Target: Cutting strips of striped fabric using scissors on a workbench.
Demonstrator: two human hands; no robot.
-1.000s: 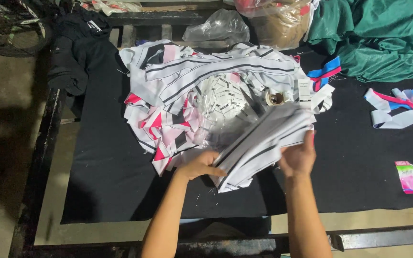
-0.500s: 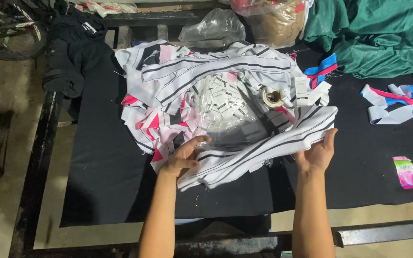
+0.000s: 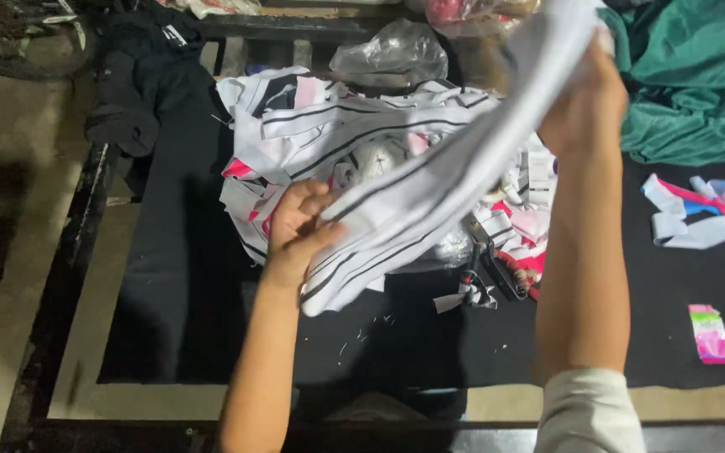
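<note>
My left hand (image 3: 299, 226) grips the lower end of a white fabric piece with thin black stripes (image 3: 430, 180). My right hand (image 3: 585, 92) holds its upper end, raised high toward the top of the view, so the piece hangs slanted between both hands above the table. Beneath it lies a heap of white, black and pink fabric pieces (image 3: 295, 126) on a black cloth (image 3: 186, 294) that covers the table. A pair of scissors (image 3: 492, 260) rests at the heap's near edge, partly behind my right forearm.
Green cloth (image 3: 690, 84) is bunched at the back right. A crumpled clear plastic bag (image 3: 392, 54) sits behind the heap. Loose white, pink and blue strips (image 3: 698, 218) and a small pink packet (image 3: 711, 334) lie right. A black garment (image 3: 140, 84) hangs off the left edge.
Both hands have lifted the striped piece off the heap. My right hand rose far up and back; my left hand stayed low, so the piece now slants steeply.
</note>
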